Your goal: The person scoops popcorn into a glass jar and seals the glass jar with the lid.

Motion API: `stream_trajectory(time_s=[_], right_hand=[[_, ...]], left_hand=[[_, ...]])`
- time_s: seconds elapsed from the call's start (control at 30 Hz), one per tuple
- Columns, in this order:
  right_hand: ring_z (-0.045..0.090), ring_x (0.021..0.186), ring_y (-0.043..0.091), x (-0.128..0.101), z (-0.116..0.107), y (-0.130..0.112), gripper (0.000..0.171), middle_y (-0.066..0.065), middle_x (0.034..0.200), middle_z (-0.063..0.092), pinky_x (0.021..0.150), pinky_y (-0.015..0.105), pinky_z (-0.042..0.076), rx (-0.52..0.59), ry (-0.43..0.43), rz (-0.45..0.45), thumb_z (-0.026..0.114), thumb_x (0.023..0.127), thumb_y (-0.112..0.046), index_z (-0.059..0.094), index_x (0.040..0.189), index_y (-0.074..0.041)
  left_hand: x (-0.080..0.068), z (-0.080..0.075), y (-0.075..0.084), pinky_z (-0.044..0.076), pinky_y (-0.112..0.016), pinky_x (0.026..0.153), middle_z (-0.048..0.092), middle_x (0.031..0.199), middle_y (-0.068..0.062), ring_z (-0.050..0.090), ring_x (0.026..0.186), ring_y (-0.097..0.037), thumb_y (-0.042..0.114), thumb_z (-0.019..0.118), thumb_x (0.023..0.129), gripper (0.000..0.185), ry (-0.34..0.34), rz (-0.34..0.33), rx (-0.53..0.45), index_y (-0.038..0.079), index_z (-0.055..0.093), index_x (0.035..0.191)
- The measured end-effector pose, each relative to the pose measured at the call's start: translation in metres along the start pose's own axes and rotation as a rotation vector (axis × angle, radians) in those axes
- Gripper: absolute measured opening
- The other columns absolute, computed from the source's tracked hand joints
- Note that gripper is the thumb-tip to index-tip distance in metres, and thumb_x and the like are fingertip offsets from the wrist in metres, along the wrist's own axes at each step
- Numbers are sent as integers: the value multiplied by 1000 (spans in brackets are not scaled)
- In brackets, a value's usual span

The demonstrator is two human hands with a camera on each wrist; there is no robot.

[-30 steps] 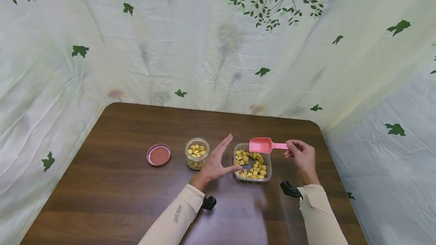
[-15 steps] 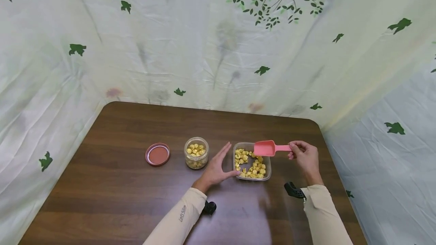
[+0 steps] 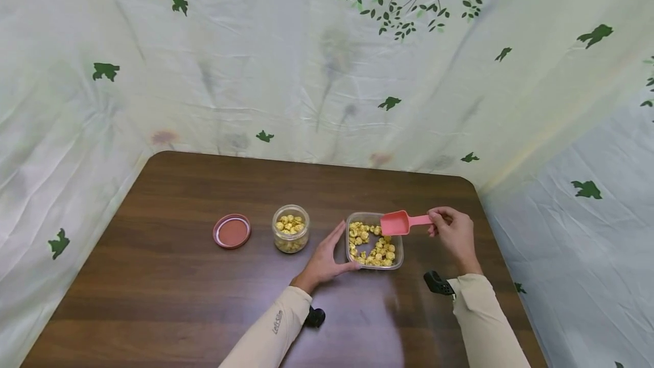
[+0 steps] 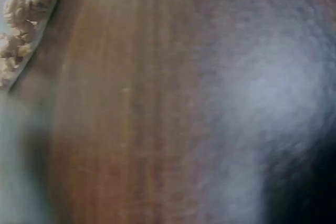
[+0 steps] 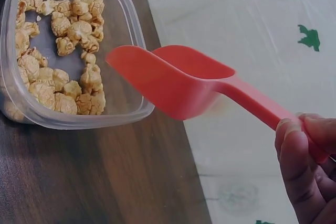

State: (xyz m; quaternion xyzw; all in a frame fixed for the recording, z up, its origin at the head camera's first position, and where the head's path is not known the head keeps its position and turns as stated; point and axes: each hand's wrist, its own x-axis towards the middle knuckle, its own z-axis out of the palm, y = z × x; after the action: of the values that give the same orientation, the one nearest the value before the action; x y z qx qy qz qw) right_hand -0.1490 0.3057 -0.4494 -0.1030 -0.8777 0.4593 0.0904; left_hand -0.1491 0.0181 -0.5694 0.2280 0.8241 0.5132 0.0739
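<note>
My right hand pinches the handle of a pink-red scoop between thumb and fingers. The scoop's bowl, with no popcorn visible in it, is over the far right corner of a clear plastic container. Popcorn lines the container's sides, leaving a bare patch mid-bottom in the right wrist view. At the container's left side my left hand has its fingers extended and its thumb at the near left corner. The left wrist view catches mostly blurred table, plus some popcorn at its upper left.
Left of the container stands an uncovered clear jar partly filled with popcorn. A reddish-brown lid lies farther left on the brown wooden table. A pale leaf-print curtain hangs behind the table.
My left hand has come nearer the container, its fingers now at the left side. The scoop went slightly right and down, then stayed over the far right corner. The head view has shifted a little.
</note>
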Motion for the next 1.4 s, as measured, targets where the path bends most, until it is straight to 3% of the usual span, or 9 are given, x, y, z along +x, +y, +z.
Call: stream_trajectory(time_s=[0.13, 0.43, 0.73, 1.0, 1.4], right_hand=[[59, 52, 14, 1, 1, -3, 17, 16, 70, 64, 51, 21, 53, -42, -5, -21, 61, 94, -7, 67, 100, 7], [58, 54, 19, -2, 3, -16, 11, 20, 72, 63, 49, 24, 51, -158, -43, -134, 62, 93, -3, 67, 97, 6], [55, 54, 19, -3, 6, -24, 8, 12, 70, 61, 46, 32, 49, -254, -79, -194, 63, 92, -3, 67, 93, 4], [51, 61, 20, -4, 10, -30, 4, 12, 76, 61, 55, 31, 44, -409, -67, -370, 66, 87, 1, 69, 87, 5], [58, 69, 22, -9, 22, -42, 4, 9, 82, 61, 63, 38, 54, -528, -179, -446, 70, 84, 2, 69, 88, 4]], left_hand=[[-2, 3, -2, 24, -46, 114, 22, 158, -12, 24, 143, -29, 44, 81, 75, 105, -8, -28, -12, 6, 22, 153], [-3, 7, -6, 26, -47, 113, 26, 156, -16, 27, 141, -32, 39, 82, 74, 105, 33, -15, -33, 5, 22, 153], [-3, 10, -11, 28, -49, 112, 27, 155, -16, 29, 140, -33, 40, 82, 75, 107, 22, -39, -43, 10, 18, 155], [-1, 10, -12, 30, -47, 111, 34, 152, -16, 34, 138, -32, 38, 81, 75, 103, 30, -24, -24, 16, 21, 155], [-1, 10, -13, 28, -46, 112, 27, 156, -12, 30, 141, -30, 37, 78, 80, 97, 0, 19, 8, 14, 21, 155]])
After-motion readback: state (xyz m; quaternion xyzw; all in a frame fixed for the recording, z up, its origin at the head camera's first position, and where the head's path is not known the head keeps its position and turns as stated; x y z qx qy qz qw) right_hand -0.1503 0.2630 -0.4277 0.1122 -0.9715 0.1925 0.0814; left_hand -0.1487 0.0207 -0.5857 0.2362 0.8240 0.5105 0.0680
